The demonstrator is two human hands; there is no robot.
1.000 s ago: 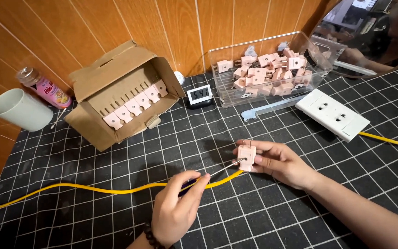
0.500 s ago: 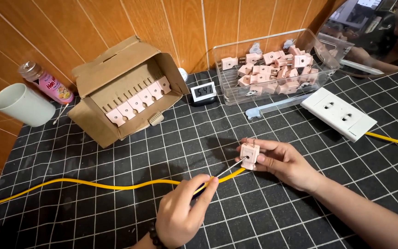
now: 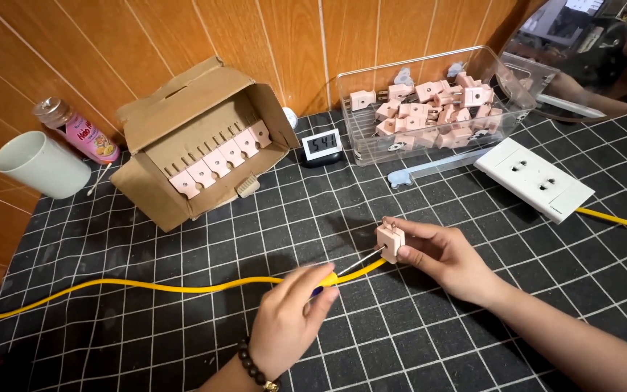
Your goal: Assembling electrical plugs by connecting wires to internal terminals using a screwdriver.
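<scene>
A pink plug (image 3: 390, 240) is pinched in the right hand (image 3: 444, 255), mid-mat. A yellow-handled screwdriver (image 3: 342, 270), gripped by the left hand (image 3: 289, 319), points toward two o'clock, its tip at the plug.

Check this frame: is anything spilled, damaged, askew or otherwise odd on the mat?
Nothing is spilled or broken. The cardboard box lies tipped on its side, flaps open, with pink plugs lined up inside. The right hand holds a pink plug; the left hand holds a screwdriver against it.
</scene>
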